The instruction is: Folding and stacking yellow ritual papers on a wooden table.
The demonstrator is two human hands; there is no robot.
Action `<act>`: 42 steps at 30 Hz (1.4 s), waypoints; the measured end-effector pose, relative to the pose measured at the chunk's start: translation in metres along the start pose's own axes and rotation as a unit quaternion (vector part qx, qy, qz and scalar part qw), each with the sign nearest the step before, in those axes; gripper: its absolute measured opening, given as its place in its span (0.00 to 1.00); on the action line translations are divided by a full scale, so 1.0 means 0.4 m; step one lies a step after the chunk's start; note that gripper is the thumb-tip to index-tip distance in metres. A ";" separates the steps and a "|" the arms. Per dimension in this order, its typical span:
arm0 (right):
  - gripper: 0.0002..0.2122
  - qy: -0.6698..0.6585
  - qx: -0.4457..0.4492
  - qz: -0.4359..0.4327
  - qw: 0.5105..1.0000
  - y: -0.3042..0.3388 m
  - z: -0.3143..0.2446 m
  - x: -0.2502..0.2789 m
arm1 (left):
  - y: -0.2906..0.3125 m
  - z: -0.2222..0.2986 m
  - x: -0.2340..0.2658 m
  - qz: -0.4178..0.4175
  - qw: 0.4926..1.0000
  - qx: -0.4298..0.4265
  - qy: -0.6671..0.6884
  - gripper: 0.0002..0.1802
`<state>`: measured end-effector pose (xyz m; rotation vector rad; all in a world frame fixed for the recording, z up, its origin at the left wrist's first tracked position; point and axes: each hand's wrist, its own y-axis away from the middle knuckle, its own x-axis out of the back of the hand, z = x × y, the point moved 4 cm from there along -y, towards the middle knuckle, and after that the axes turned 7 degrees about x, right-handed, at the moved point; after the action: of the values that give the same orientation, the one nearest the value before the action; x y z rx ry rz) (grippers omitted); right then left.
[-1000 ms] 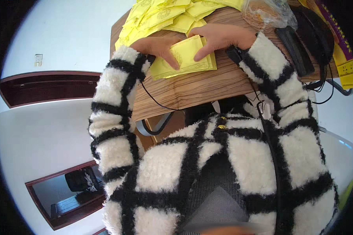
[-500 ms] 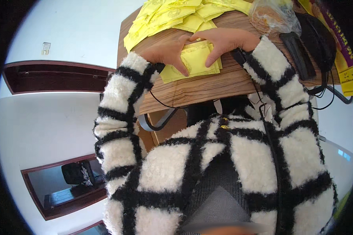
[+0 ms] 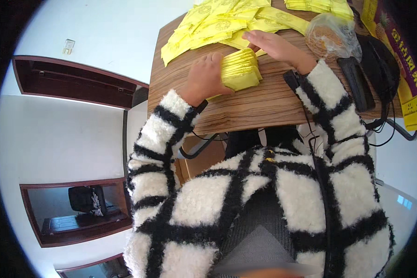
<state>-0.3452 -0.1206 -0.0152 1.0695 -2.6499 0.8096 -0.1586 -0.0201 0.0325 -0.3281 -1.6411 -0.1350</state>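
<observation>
My left hand [image 3: 204, 78] is closed around the left end of a stack of flat yellow packets [image 3: 242, 74]. Several layered edges show along the top of this stack, which is at the tabletop near my side. Just beyond its far right corner is my right hand [image 3: 277, 47], fingers stretched out and holding nothing that I can see. Past both hands spreads a loose, overlapping pile of the same yellow packets [image 3: 213, 23].
The wood-grain table [image 3: 273, 102] carries another row of yellow packets [image 3: 319, 6] at the far right. Nearby lie a clear plastic bag [image 3: 331, 37] with brown contents, a black strap-like object [image 3: 356, 83] and a dark pouch [image 3: 380, 60]. A purple and yellow package [image 3: 403, 60] borders them.
The packets under both hands were lying flat; they now show as a stack with its edges up, gripped by my left hand. My right hand has drawn away from its right side.
</observation>
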 end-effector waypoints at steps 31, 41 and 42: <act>0.28 0.015 -0.074 0.097 0.992 -0.019 0.022 0.002 | -0.025 -0.027 0.026 -0.093 0.991 0.056 0.082 0.41; 0.28 0.013 -0.116 0.087 0.989 -0.027 0.016 -0.001 | -0.036 -0.038 0.048 -0.058 0.990 0.048 0.119 0.40; 0.28 0.016 -0.112 0.089 0.990 -0.036 0.014 0.000 | -0.033 -0.050 0.057 -0.028 0.990 0.053 0.124 0.40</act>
<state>-0.3351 -0.1323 -0.0139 0.7689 -2.7570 0.5337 -0.1450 -0.0353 0.0586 -0.1754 -1.4053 -0.1245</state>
